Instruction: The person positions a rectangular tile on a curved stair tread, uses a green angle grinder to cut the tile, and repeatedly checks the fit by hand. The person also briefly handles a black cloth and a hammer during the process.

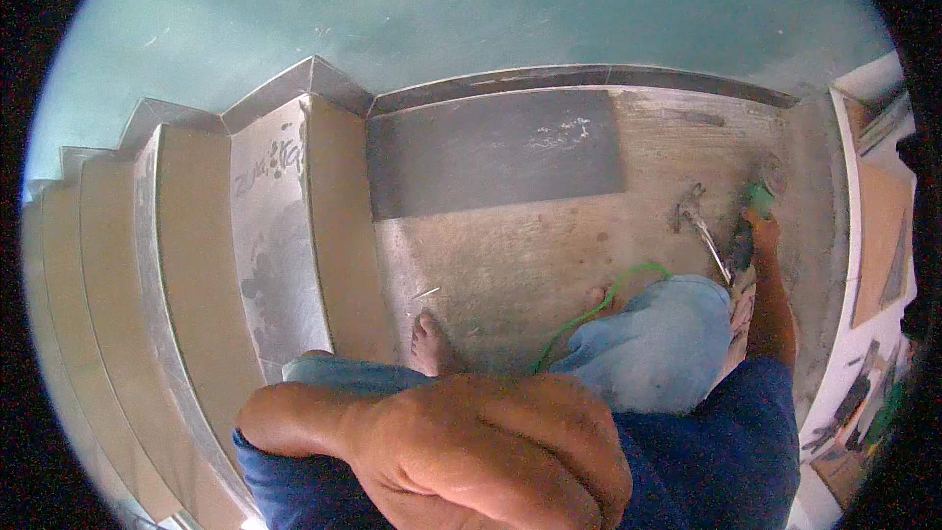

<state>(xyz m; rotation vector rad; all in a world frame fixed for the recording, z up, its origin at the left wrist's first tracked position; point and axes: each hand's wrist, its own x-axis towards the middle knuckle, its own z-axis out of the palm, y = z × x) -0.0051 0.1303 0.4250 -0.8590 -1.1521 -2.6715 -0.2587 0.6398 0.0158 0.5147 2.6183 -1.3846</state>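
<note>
left hand [520,451]: nearest, fingers hidden; cannot tell how open or whether holding anything.
right hand [762,228]: farther off, curled around a green power tool [758,198].
tool: over rough floor [510,265], right of dark tile [471,162]; probably weighty, stiff; best gripped by its body, clear of the round head [773,175].

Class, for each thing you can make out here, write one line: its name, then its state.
Green tool, held in the right hand; on or off unclear.
Hammer-like tool, lying unheld.
Green cord, loosely curved.
Dark tile, flat, with pale marks.
Grey stair surface, blotched with dark marks.
Left arm, bent; its grip unclear.
</note>
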